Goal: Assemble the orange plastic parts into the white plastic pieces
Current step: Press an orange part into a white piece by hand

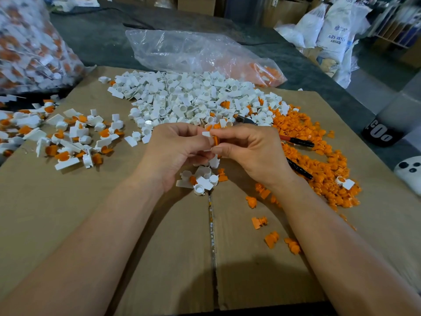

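My left hand (173,151) pinches a small white plastic piece (206,134) above the middle of the cardboard. My right hand (246,149) pinches an orange plastic part (216,140) pressed against that white piece. Both hands meet fingertip to fingertip. Just below them lies a small cluster of white pieces (202,179) with some orange parts among them. A big heap of white pieces (189,99) lies behind the hands. A heap of orange parts (319,160) spreads to the right. Joined white-and-orange pieces (68,137) lie scattered at the left.
Cardboard sheets (159,247) cover the table. Red-and-black handled pliers (296,140) lie in the orange heap. A clear bag (196,51) lies behind the white heap; a full bag of joined pieces (29,46) stands far left. Loose orange parts (271,239) lie near my right forearm.
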Demonstrator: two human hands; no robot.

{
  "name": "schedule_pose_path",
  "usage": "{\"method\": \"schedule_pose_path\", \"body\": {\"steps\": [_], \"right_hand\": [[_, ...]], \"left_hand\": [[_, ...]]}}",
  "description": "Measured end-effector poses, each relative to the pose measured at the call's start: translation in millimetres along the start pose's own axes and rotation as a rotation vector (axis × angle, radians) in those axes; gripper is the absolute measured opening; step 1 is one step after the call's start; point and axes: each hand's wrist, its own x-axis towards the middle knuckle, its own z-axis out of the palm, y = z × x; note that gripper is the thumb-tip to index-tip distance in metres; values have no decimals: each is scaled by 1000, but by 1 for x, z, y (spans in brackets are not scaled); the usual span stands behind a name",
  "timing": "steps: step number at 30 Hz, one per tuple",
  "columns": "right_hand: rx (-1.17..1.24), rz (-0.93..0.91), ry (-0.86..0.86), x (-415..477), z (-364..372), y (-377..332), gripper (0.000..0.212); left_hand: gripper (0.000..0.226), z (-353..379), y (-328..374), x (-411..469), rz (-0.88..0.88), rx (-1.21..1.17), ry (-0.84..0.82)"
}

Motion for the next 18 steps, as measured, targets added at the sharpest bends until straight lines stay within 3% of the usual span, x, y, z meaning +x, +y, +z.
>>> {"method": "schedule_pose_path", "body": {"steps": [12,15,18], "right_hand": [[-48,5,-30,0,0,-2,41],[-68,58,-74,2,-3,-8,38],[-219,150,-2,5,-17,-9,41]], "left_hand": [[18,1,0,0,23,39,3],[18,1,1,0,15,-2,16],[16,1,1,0,10,-50,41]]}}
